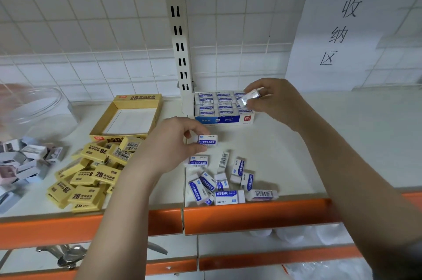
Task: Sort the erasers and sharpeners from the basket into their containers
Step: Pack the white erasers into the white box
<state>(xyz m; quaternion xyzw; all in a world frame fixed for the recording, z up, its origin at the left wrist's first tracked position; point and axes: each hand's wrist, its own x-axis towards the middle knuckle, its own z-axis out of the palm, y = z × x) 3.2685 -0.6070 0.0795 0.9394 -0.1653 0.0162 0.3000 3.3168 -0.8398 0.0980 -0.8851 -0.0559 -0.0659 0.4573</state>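
Nearest you, your two bare forearms reach over the orange front lip of a white shelf (342, 142). Your left hand (169, 142) pinches one white-and-blue eraser (207, 140) between thumb and fingertips, lifted just above a loose pile of matching erasers (226, 182) at the shelf's front edge. The eraser sticks out to the right of your fingers, label up, likely so it can pass straight across.

Your right hand (271, 99) pinches a second eraser (250, 96), in shiny wrap, by its ends. It hangs tilted over the right rear corner of the blue-fronted eraser box (225, 120), which is already nearly filled with neat rows, so this one seems bound for the last gap there.

To the left sits an open yellow box (127, 115), bare inside, with a heap of yellow erasers (91, 177) in front of it, not yet sorted. Farther left lie pale sharpeners (20, 161) beside a clear round tub (38, 110). No basket is in view.
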